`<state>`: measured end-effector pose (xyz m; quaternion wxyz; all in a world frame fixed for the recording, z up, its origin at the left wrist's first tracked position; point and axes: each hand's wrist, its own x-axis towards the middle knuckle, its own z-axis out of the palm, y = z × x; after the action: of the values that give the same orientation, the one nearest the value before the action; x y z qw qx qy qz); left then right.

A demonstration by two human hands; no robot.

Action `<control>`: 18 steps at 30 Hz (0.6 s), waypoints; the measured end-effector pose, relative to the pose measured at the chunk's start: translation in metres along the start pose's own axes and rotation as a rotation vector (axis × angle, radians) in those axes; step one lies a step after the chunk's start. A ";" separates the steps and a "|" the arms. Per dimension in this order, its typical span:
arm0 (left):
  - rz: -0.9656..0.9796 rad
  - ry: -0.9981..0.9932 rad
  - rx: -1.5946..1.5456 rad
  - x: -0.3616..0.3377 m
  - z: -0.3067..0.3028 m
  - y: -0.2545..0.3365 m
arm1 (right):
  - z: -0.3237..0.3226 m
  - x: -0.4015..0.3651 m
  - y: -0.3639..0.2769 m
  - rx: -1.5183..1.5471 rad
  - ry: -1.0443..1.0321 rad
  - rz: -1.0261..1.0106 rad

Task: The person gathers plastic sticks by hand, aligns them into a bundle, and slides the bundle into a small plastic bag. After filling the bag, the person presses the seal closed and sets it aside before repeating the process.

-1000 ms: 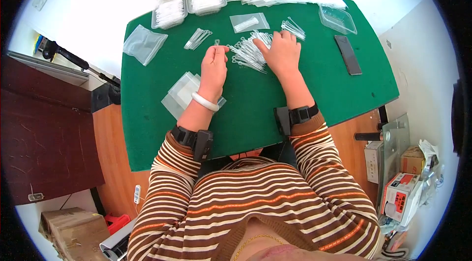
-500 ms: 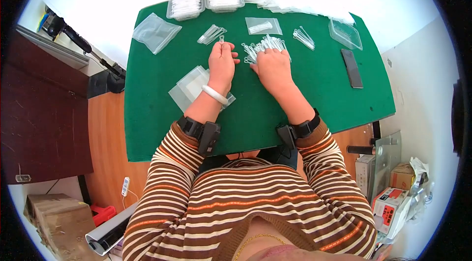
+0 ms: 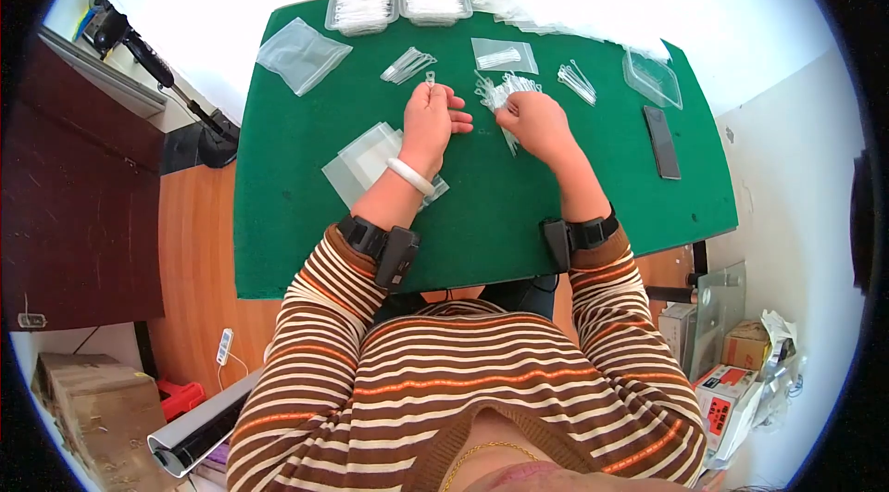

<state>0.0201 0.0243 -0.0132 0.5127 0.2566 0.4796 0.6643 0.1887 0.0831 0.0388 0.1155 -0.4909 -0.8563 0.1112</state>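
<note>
My left hand [image 3: 432, 129] is closed in a pinch, and the looped head of a white floss pick [image 3: 431, 78] sticks out above its thumb and forefinger; the other fingers are loosely stretched. To its right, my right hand [image 3: 537, 124] is closed at the near edge of a loose pile of floss picks [image 3: 494, 92]. Its fingertips grip floss picks, some pointing down below the hand; how many is hidden. A small bunch of floss picks [image 3: 407, 66] lies beyond my left hand, and another bunch [image 3: 577, 82] lies right of the pile. Flat clear bags [image 3: 356, 163] lie partly under my left wrist.
Two clear tubs [image 3: 362, 27] of floss picks stand at the back of the green table [image 3: 482, 233]. A bag holding floss picks [image 3: 502, 56], an unfilled bag [image 3: 304, 56], an open clear tub [image 3: 652, 80], a phone [image 3: 661, 142] and stacked bags [image 3: 556, 10] lie around.
My right hand has drawn back from lying over the pile and now pinches floss picks at its near side. My left hand keeps its pinch, its other fingers stretched further out.
</note>
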 end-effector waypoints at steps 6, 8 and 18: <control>-0.237 -0.207 -0.251 -0.007 0.007 0.003 | 0.001 -0.001 -0.014 0.219 0.019 -0.026; -0.292 -0.258 -0.333 -0.005 0.006 0.003 | 0.005 -0.005 -0.034 0.091 0.011 -0.040; -0.059 -0.180 -0.153 -0.011 0.006 0.012 | -0.015 0.000 -0.031 0.405 0.110 -0.183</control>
<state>0.0239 0.0162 0.0017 0.5912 0.2611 0.3867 0.6578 0.1678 0.0690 0.0623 0.2679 -0.3834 -0.8498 0.2431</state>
